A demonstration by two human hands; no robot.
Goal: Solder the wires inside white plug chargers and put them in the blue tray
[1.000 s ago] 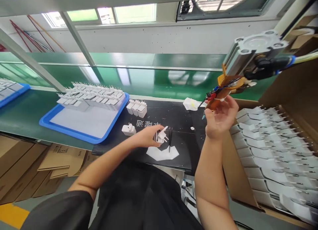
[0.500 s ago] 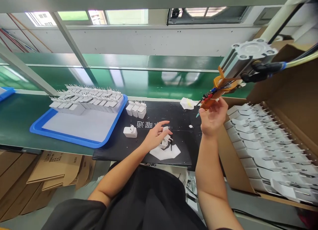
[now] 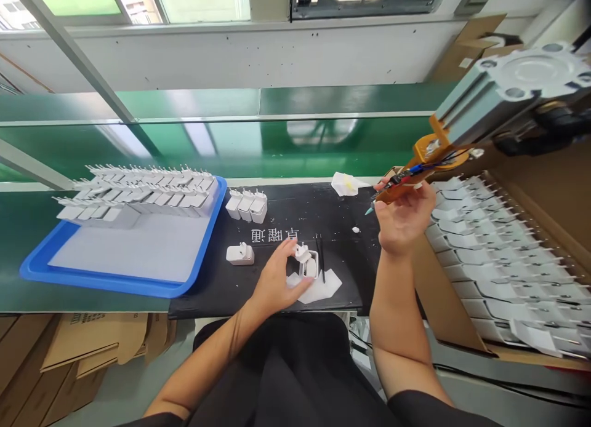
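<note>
A white plug charger [image 3: 310,267] with an open case lies on a white pad [image 3: 325,290]. My left hand [image 3: 276,276] curls around it, forefinger at its pronged top part and thumb at the case's near edge. My right hand [image 3: 404,221] is closed around an orange tool [image 3: 392,192] with a teal nozzle, raised over the mat's right side. The tool seems joined to a metal air cylinder [image 3: 503,95]. Black tweezers [image 3: 322,258] lie right of the charger. One more charger [image 3: 241,254] rests to the left, with several standing chargers [image 3: 247,206] behind it.
A blue tray [image 3: 184,285] at left bears many upright white chargers. On the right, a cardboard box [image 3: 443,310] is filled with rows of them. A crumpled white tissue [image 3: 345,184] lies at the back of the black mat [image 3: 203,291]. Flattened cartons [image 3: 92,341] are below left.
My left hand has come down from above the charger to its left side, fingers now at its ends. The charger's pronged part is tipped back. My right hand stays on the tool; the view has shifted.
</note>
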